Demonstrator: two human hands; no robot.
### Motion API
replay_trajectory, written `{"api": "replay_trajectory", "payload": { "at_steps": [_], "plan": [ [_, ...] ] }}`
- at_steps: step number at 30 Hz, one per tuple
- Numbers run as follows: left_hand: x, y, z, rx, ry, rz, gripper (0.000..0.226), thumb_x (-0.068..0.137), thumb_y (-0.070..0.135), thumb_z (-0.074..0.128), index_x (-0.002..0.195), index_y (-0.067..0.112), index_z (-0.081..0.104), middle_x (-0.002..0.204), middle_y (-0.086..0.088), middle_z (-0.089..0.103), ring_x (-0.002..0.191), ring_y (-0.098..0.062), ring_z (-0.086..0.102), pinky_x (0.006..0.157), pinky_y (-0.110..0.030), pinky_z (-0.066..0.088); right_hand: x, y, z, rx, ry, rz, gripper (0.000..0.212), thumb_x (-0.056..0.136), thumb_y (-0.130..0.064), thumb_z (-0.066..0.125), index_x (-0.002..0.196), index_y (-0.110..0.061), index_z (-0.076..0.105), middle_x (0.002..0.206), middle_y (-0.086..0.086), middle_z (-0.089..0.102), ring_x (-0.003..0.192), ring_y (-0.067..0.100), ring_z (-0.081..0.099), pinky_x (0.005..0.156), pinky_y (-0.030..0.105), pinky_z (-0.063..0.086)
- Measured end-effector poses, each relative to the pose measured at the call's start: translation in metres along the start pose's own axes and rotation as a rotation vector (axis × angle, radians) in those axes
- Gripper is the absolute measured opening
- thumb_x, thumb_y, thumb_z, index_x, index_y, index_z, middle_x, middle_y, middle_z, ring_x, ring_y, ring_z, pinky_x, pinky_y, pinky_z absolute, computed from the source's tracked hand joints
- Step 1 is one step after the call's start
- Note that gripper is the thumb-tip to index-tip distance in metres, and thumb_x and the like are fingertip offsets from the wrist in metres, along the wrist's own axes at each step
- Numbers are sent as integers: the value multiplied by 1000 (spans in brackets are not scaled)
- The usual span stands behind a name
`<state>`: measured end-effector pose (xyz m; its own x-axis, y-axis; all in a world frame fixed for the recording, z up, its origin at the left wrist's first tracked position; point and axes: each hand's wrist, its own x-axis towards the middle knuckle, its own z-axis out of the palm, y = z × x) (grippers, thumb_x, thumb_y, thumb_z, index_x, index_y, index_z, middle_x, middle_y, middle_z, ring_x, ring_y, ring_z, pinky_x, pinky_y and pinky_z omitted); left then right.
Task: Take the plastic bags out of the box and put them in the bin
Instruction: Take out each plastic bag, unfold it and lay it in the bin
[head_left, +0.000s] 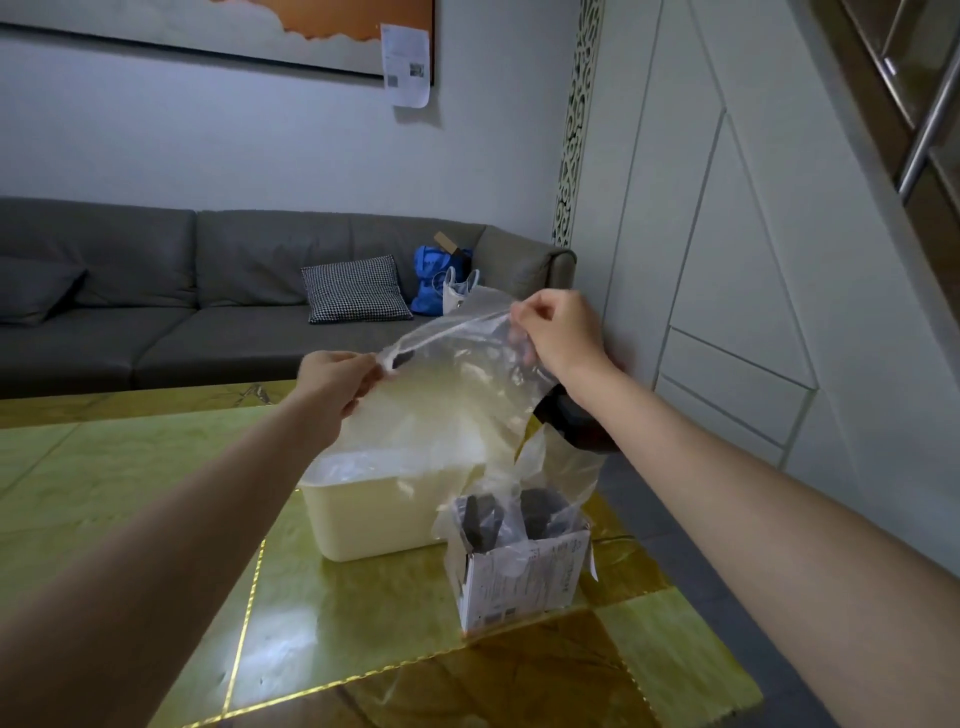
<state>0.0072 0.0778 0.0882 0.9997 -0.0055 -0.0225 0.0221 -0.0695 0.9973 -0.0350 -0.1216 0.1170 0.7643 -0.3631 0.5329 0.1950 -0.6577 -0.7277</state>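
**Inspector:** Report the hands as observed.

**Operator:** I recorded both raised at mid-frame. My left hand (340, 382) pinched one top corner of a clear plastic bag (457, 395); my right hand (558, 338) pinched the opposite corner, fingers curled round the film. The bag hung stretched between them, its lower part trailing down toward the box.

**Inspector:** Location of the box and the bin?

**Operator:** The small white cardboard box (519, 582) stood open at lower centre of the frame, on the yellow-green table (130, 493). More clear plastic (561, 483) stood up out of it, with dark items (483, 519) visible inside; I could not tell what they were. The cream bin (374, 514) sat just left of the box and slightly behind it, directly below the held bag. Whether box and bin touched, I could not tell.

**Inspector:** Anything else noted?

**Operator:** A dark round object (576, 426) showed under my right wrist, unidentified. Across the upper left ran a grey sofa (156, 291) carrying a checked cushion (353, 288) and a blue bag (431, 280).
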Motion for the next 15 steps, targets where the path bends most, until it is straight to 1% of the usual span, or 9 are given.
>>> {"api": "replay_trajectory", "payload": {
  "at_steps": [1, 3, 5, 6, 8, 9, 11, 13, 15],
  "plan": [
    [4, -2, -7, -11, 61, -5, 12, 91, 11, 55, 94, 4, 64, 58, -1, 60, 52, -8, 41, 50, -19, 32, 3, -2, 1, -89, 49, -35, 20, 94, -18, 55, 81, -7, 67, 70, 3, 64, 53, 4, 56, 53, 16, 41],
    [11, -3, -17, -30, 127, 50, 15, 93, 15, 51, 100, 7, 61, 81, -6, 67, 55, -7, 43, 52, -18, 32, 7, -5, 2, -230, 73, -91, 21, 95, -16, 52, 86, -4, 66, 80, 8, 67, 70, 15, 60, 64, 23, 45],
    [10, 1, -16, -10, 76, 169, 23, 93, 23, 53, 111, 9, 55, 107, -9, 63, 64, -8, 49, 55, -19, 38, 8, -8, 5, -325, 34, -188, 22, 96, -16, 49, 89, -3, 65, 84, 10, 67, 78, 21, 61, 70, 33, 51],
    [7, 4, -13, -19, -15, 215, 36, 90, 25, 56, 122, 10, 49, 109, -6, 61, 66, -10, 52, 55, -19, 42, 7, -12, 6, -362, -7, -252, 21, 97, -16, 48, 91, -4, 65, 85, 11, 67, 78, 22, 62, 73, 37, 52],
    [-3, 11, -2, -74, -271, 206, 53, 85, 22, 63, 132, 19, 39, 103, -1, 59, 66, -12, 57, 51, -17, 49, 1, -22, 11, -421, -158, -405, 19, 97, -16, 48, 96, -5, 65, 86, 10, 68, 69, 17, 59, 74, 38, 52],
    [-10, 13, 3, -91, -390, 172, 51, 83, 18, 64, 128, 21, 41, 102, -2, 60, 64, -11, 59, 50, -15, 50, -3, -28, 14, -438, -248, -474, 19, 97, -16, 49, 98, -6, 65, 85, 8, 67, 64, 12, 54, 72, 34, 51],
    [-17, 9, 12, -100, -537, 96, 33, 82, 14, 63, 113, 10, 54, 95, -3, 64, 54, -5, 57, 47, -12, 48, -10, -42, 20, -401, -329, -570, 19, 97, -14, 50, 99, -5, 66, 80, 6, 66, 59, 8, 50, 66, 23, 46],
    [-16, -4, 14, -87, -574, 41, 22, 83, 12, 63, 103, 5, 62, 83, -1, 68, 48, -2, 55, 45, -12, 46, -10, -51, 25, -311, -272, -597, 18, 96, -12, 51, 96, -1, 66, 78, 6, 66, 61, 12, 55, 62, 19, 42],
    [-9, -17, 8, -87, -525, 6, 14, 86, 15, 61, 95, 6, 64, 71, 1, 67, 47, -1, 57, 45, -12, 47, -2, -53, 29, -240, -149, -570, 18, 94, -11, 53, 94, 0, 67, 81, 10, 69, 71, 20, 62, 68, 28, 48]
  ]
}}
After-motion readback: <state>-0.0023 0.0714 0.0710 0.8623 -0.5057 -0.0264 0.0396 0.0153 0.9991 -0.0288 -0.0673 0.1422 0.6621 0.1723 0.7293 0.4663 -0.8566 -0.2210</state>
